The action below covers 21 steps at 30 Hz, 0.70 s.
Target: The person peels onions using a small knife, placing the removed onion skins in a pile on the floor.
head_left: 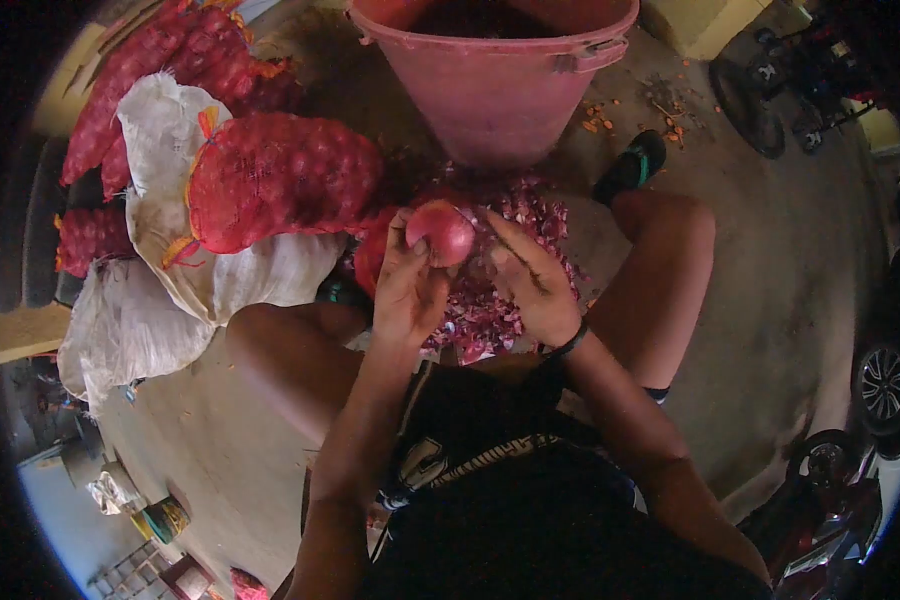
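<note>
My left hand (410, 290) holds a peeled-looking red onion (448, 232) between thumb and fingers, raised in front of my lap. Just right of the onion is my right hand (538, 290), its index finger stretched toward it and its thumb alongside. A thin dark line runs between that thumb and finger; whether it is a small blade or a shadow I cannot make out. Below both hands lies a heap of purple onion skins (480, 315), spread over the floor between my legs. A red mesh sack (280, 180) of onions lies left of my left hand.
A large pink tub (500, 95) stands ahead, its inside dark. More red onion sacks (205, 55) are piled at upper left beside white woven sacks (135, 325). Loose scraps (598, 120) lie right of the tub. Motorcycles (820, 500) stand at the right edge.
</note>
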{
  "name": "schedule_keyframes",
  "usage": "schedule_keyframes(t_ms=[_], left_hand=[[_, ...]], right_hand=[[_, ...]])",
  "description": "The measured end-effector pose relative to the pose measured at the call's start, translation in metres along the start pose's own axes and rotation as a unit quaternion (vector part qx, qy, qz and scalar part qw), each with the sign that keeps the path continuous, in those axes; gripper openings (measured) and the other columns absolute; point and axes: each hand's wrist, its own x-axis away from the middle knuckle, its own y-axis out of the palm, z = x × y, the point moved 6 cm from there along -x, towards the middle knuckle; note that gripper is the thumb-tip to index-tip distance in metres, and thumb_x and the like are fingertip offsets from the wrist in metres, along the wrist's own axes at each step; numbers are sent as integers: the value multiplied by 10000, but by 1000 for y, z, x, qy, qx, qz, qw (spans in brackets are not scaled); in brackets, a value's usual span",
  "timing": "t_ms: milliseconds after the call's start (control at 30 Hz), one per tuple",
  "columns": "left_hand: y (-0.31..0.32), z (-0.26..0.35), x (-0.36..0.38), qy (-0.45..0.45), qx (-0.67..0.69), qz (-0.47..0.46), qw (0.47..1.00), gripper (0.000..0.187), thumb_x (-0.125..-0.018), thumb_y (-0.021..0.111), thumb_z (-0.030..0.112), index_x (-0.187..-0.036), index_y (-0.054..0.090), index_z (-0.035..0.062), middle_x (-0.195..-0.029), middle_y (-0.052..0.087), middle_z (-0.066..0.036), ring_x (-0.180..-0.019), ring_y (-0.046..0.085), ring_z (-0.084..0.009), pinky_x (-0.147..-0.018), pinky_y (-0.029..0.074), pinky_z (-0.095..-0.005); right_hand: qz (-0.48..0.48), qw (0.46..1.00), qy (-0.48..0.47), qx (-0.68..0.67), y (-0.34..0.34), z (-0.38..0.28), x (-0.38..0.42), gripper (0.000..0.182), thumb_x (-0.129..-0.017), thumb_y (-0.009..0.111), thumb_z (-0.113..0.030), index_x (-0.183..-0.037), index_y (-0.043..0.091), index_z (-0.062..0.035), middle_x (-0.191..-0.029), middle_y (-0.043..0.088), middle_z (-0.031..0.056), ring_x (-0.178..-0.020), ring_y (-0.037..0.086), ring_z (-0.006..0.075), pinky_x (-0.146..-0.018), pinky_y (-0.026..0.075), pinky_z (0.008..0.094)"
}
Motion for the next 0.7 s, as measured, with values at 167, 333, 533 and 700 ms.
schedule_keyframes(t_ms=[167, 333, 533, 700], left_hand=[[3, 2, 6, -66, 63, -64, 994, 442, -949, 566, 134, -1359, 401, 121, -1361, 491, -120, -1293, 476, -313, -1098, 378, -507], [4, -4, 7, -92, 43, -67, 993, 446, -962, 563, 183, -1369, 393, 119, -1389, 476, -122, -1321, 457, -333, -1102, 368, -550], [-27, -11, 5, -145, -2, 58, 988, 403, -965, 578, 189, -1328, 404, 169, -1319, 523, -82, -1233, 535, -295, -1043, 426, -560], [-11, -7, 4, -99, -37, 25, 994, 390, -947, 598, 144, -1287, 414, 192, -1277, 542, -89, -1183, 562, -269, -1000, 458, -538]], right_hand=[[34, 967, 133, -215, -16, 7, -1, 442, -1026, 492, -183, -1447, 432, -65, -807, 454, -53, -665, 393, 31, -608, 371, 189], [105, 973, 122, -166, -39, 9, -3, 449, -1027, 484, -202, -1446, 426, -53, -833, 529, -28, -699, 480, 62, -645, 428, 224], [11, 967, 95, 238, -45, 45, -3, 448, -1000, 517, -228, -1384, 463, -3, -1139, 638, 211, -1039, 635, 312, -861, 493, 386], [-41, 968, 89, 229, -31, 22, 2, 464, -976, 550, -255, -1348, 490, 16, -1179, 605, 275, -1086, 618, 368, -922, 480, 397]])
